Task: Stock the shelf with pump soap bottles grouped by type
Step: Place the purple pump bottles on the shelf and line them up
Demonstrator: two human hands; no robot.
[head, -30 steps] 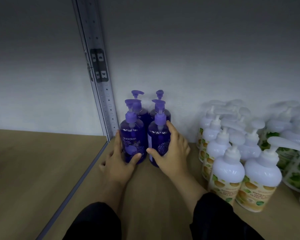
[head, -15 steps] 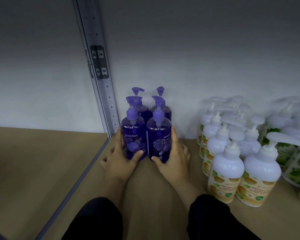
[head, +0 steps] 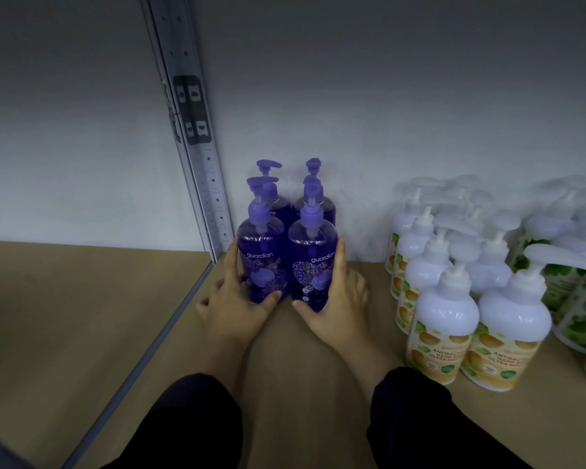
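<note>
Several purple "guardian" pump soap bottles stand in a tight square at the back left of the wooden shelf (head: pixel 301 367). My left hand (head: pixel 232 309) holds the front left purple bottle (head: pixel 261 255), thumb across its base and fingers up its left side. My right hand (head: pixel 339 306) holds the front right purple bottle (head: pixel 313 255) the same way, index finger up its right side. Two more purple bottles (head: pixel 320 204) stand right behind, against the back wall. Both front labels face me.
White pump bottles with orange labels (head: pixel 444 319) stand in rows to the right, and white ones with green labels (head: pixel 569 286) lie further right. A slotted metal upright (head: pixel 197 137) rises just left of the purple bottles. Beyond it lies another wooden shelf board (head: pixel 65 316).
Both hands have pushed the two front purple bottles together and back against the rear pair. The right bottle has turned so its label faces me.
</note>
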